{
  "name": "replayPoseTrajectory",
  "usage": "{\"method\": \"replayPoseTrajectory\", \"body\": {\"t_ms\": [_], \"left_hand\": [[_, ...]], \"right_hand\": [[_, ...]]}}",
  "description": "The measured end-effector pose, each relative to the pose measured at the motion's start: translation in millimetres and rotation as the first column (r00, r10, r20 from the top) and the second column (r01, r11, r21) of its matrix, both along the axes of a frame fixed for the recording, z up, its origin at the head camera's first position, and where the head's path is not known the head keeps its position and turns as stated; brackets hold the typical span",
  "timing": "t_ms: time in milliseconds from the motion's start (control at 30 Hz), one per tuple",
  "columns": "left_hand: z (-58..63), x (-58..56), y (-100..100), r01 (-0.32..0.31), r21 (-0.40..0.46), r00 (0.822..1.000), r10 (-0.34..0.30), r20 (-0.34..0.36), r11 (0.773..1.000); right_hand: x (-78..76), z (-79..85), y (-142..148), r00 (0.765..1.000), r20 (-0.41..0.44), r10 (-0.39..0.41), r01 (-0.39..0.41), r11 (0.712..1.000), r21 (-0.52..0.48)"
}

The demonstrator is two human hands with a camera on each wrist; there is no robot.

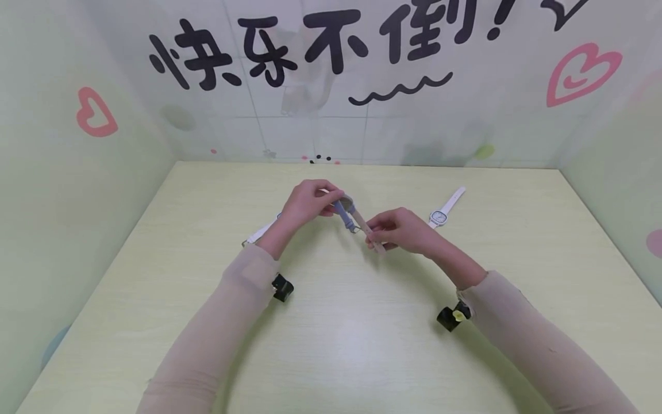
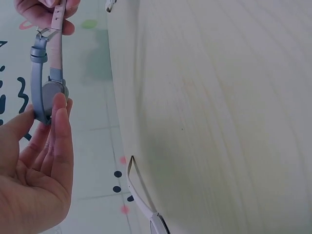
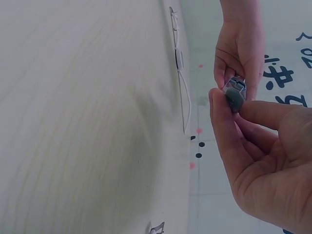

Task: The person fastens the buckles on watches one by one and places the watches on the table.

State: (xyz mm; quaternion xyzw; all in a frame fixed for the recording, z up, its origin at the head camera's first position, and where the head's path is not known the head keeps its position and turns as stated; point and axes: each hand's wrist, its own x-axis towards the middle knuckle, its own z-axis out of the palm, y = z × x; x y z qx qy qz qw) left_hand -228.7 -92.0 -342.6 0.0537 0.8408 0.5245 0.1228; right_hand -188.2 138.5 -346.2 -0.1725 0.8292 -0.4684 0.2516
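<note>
Held above the table is a wristwatch with a blue-grey strap whose inner side is pale pink. My left hand grips it at the case, thumb on one side and fingers on the other. My right hand pinches the long strap piece near its free end. The short strap piece carries a metal buckle, which sits right at the long piece in the left wrist view. In the right wrist view, the right fingertips hide most of the strap.
On the table, a watch with a white strap lies beyond my right hand. Another light-strapped watch lies behind my left forearm, partly hidden. Printed walls stand at the back and both sides. Small black devices are worn at both wrists.
</note>
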Motion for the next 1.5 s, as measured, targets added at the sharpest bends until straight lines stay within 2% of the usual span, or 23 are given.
{"method": "replayPoseTrajectory", "body": {"t_ms": [233, 400, 633, 900, 1233, 1500], "left_hand": [[-2.1, 0.6, -3.2, 0.000, 0.011, 1.000, -0.001, 0.023, 1.000], [-4.9, 1.2, -4.8, 0.000, 0.036, 0.999, -0.002, 0.044, 0.999], [-12.1, 3.7, -6.0, 0.026, 0.064, 0.997, -0.031, 0.071, 0.998], [-13.7, 6.8, -7.1, 0.053, 0.056, 0.996, -0.057, 0.070, 0.997], [-14.1, 10.7, -11.1, 0.136, 0.024, 0.990, -0.137, 0.037, 0.990], [-14.0, 12.7, -12.5, 0.142, 0.033, 0.990, -0.143, 0.007, 0.989]], "right_hand": [[1.5, -1.1, 1.1, 0.999, 0.040, -0.019, 0.021, 0.999, -0.049], [3.3, 0.8, 2.0, 0.999, 0.054, -0.005, 0.009, 0.996, -0.084], [6.5, 6.2, 1.6, 0.997, 0.083, -0.003, 0.013, 0.993, -0.122], [6.5, 5.4, 4.1, 0.993, 0.119, -0.026, 0.045, 0.987, -0.156], [7.4, 5.8, 7.0, 0.985, 0.158, -0.071, 0.103, 0.973, -0.206], [8.3, 6.6, 6.1, 0.975, 0.201, -0.093, 0.143, 0.956, -0.254]]}}
